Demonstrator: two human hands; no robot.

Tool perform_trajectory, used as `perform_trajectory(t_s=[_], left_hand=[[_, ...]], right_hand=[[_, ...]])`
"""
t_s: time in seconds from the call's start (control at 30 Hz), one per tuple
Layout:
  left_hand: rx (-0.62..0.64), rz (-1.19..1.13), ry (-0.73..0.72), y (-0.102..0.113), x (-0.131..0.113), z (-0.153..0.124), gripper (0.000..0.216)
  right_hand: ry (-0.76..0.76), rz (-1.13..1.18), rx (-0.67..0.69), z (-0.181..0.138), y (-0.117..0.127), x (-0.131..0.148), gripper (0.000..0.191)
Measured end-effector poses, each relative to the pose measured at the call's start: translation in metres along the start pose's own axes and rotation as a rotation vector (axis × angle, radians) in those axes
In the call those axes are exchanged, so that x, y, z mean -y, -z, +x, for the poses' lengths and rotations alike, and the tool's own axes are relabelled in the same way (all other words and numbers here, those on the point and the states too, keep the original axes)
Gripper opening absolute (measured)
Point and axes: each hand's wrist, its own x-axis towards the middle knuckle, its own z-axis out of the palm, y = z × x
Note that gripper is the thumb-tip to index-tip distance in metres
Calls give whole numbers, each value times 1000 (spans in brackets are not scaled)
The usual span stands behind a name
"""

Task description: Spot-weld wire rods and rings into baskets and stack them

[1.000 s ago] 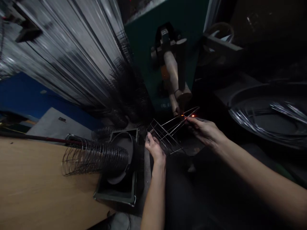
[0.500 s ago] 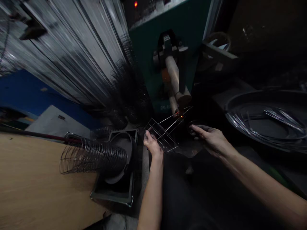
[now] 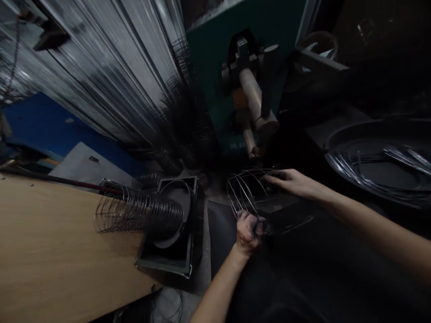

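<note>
We have the wire frame (image 3: 247,192) between our hands, apart from the pale rods (image 3: 252,92) of the green machine (image 3: 208,67). Our left hand (image 3: 248,229) clasps its near end; our right hand (image 3: 281,178) bends at its far edge, though we cannot tell whether it pinches. Leftward, stacked wire rings (image 3: 144,211) lean by a crate (image 3: 164,270); rightward lies coiled wire (image 3: 350,175).

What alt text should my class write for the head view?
A person's left hand grips a curved wire frame, the right hand at its edge, before a green machine. Wire rings are bunched at left.
</note>
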Motion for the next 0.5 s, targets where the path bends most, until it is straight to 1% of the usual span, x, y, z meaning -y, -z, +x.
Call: perform_trajectory(t_s=[0.03, 0.07, 0.1, 0.13, 0.17, 0.2, 0.27, 0.3, 0.33, 0.4, 0.43, 0.47, 0.5], left_hand=[[-9, 2, 4, 4, 3, -1, 19], [-88, -15, 34, 9, 4, 1, 24], [-207, -59, 96, 13, 5, 6, 29], [-318, -132, 189, 17, 5, 13, 34], [-382, -229, 306, 19, 4, 23, 39], [-381, -336, 434, 19, 2, 33, 45], [-282, -531, 654, 15, -3, 54, 53], [-254, -591, 724, 11, -6, 63, 53], [-259, -622, 774, 6, -8, 69, 50], [-335, -620, 802, -6, -10, 75, 40], [-380, -600, 781, -11, -11, 75, 35], [-427, -576, 745, -16, -11, 73, 32], [-473, -554, 701, -20, -11, 71, 30]], right_hand=[[-22, 25, 41, -1, 2, -10, 21], [-19, 37, 57, -4, 2, -21, 22], [-2, 38, 49, -9, 1, -33, 22], [25, 29, 26, -16, -2, -44, 21], [59, 14, -7, -23, -5, -56, 19], [92, -10, -42, -31, -10, -66, 16], [142, -75, -88, -47, -18, -85, 13], [153, -107, -95, -54, -19, -92, 11], [159, -137, -87, -61, -18, -99, 9], [148, -176, -70, -75, -2, -111, 10], [124, -188, -107, -82, 13, -116, 11], [86, -190, -191, -90, 33, -121, 12], [40, -188, -309, -99, 55, -126, 12]])
